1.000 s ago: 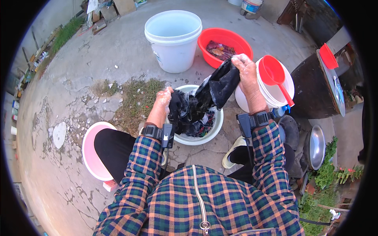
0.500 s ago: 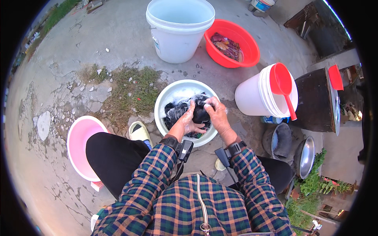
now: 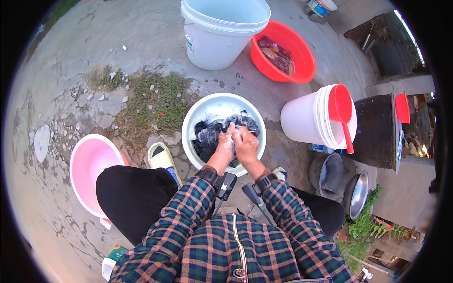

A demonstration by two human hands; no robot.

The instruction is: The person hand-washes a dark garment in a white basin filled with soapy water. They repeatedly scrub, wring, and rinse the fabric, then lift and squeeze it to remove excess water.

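In front of me stands a pale round basin [image 3: 187,150] with white suds and wet black-and-grey cloth [image 3: 206,141] bunched inside. My left hand [image 3: 224,150] is closed over the cloth near the middle of the basin. Right beside it, and touching it, my right hand [image 3: 247,146] is closed with its fingers curled down. Both hands grip the cloth between them, though the fingertips and the part they hold are mostly hidden. Suds cling to the fingers.
A large white bucket [image 3: 210,49] and a red basin [image 3: 306,66] holding patterned cloth stand beyond. To the right are a white bucket [image 3: 298,120] with a red dipper [image 3: 339,101], a dark barrel [image 3: 373,129] and a metal bowl [image 3: 360,193]. A pink basin [image 3: 78,172] sits left.
My right hand has moved left and down, bringing a lifted dark bundle of cloth lower. My hands, apart before, are now together. The whole view has shifted slightly.
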